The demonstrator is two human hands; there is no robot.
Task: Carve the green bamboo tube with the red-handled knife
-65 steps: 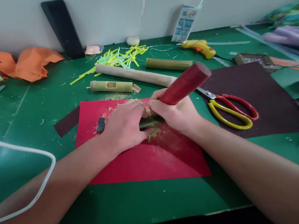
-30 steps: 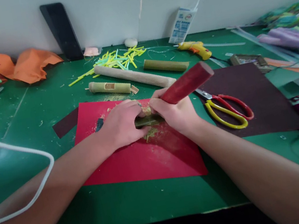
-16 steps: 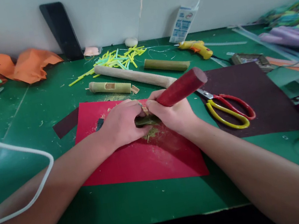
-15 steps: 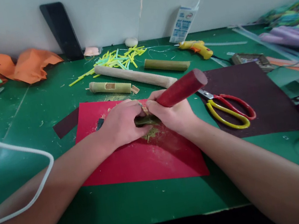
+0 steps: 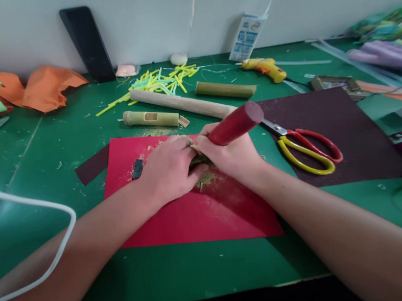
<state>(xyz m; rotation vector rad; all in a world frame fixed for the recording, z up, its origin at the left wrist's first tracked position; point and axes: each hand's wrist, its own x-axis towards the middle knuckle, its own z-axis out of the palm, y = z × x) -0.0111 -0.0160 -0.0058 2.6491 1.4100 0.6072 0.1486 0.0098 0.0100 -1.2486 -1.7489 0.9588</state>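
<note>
My right hand is wrapped round the thick red handle of a tool that tilts up to the right; its working end is hidden behind my fingers. Close beside it, my left hand is closed on a short bamboo piece, most of it covered by the fingers. Both hands rest over a red sheet strewn with bamboo shavings. A small dark block lies left of my left hand. Behind the hands is a bamboo tube with a notch cut in it.
Scissors lie on a dark sheet to the right. A pale wooden rod, another bamboo length, yellow-green strips and a yellow glue gun lie behind. A white cable crosses my left forearm.
The red handle's end has shifted left and slightly down with my right hand. My left fingers now hide more of the bamboo piece. The view has shifted slightly.
</note>
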